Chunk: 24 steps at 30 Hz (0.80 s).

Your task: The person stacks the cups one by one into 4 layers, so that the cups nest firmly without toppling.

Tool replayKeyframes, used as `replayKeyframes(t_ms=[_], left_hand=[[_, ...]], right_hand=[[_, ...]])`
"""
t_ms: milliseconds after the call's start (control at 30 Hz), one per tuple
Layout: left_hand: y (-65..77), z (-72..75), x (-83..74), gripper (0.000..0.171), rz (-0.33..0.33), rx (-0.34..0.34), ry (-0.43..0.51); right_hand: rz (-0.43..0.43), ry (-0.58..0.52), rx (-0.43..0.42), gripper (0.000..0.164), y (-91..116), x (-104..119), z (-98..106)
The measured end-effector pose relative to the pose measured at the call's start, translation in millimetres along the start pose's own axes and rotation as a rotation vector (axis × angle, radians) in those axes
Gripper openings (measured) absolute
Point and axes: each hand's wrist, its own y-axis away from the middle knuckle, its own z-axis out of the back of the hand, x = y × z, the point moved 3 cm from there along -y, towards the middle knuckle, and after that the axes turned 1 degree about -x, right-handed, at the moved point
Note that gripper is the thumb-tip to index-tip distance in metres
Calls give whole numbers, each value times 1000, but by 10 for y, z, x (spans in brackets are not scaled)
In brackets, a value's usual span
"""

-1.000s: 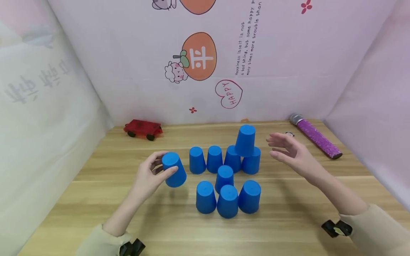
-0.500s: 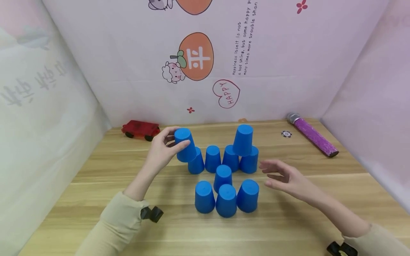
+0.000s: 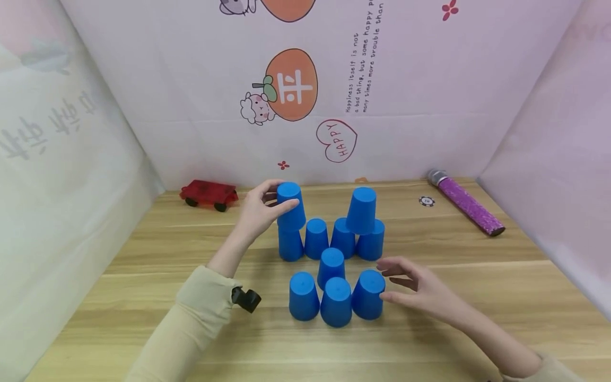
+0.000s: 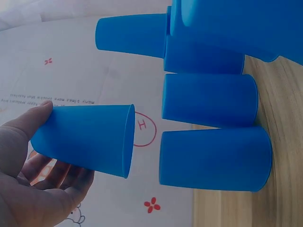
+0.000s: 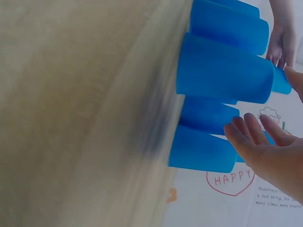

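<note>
My left hand (image 3: pixel 261 209) grips an upside-down blue plastic cup (image 3: pixel 292 208) between thumb and fingers, above the left end of the back row. In the left wrist view a gap shows between the rim of this held cup (image 4: pixel 87 137) and the row's end cup (image 4: pixel 215 158). Another blue cup (image 3: pixel 361 211) sits inverted across the two right-hand cups of that row. My right hand (image 3: pixel 420 289), fingers loosely bent and holding nothing, is right beside the front-right cup (image 3: pixel 369 297); in the right wrist view its fingers (image 5: pixel 258 130) reach toward the cups.
Several inverted cups stand at the front, among them a front-middle cup (image 3: pixel 336 305) with one cup (image 3: pixel 331 268) behind it. A red toy car (image 3: pixel 208 194) lies back left. A purple microphone (image 3: pixel 468 204) and a small round chip (image 3: pixel 427 201) lie back right. Printed cloth walls surround the wooden table (image 3: pixel 119 313).
My left hand has carried its cup from the left, up and rightward, over the back row's left end. My right hand has come down and nearer to the front-right cup.
</note>
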Motion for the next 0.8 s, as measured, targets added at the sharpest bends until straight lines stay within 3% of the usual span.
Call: replayKeyframes(t_ms=[467, 800], left_hand=[[-92, -230, 105, 50, -47, 27, 42], [-109, -269, 157, 50, -13, 22, 46]], right_hand=[[-53, -16, 3, 47, -19, -33, -110], [-72, -11, 25, 48, -58, -16, -140]])
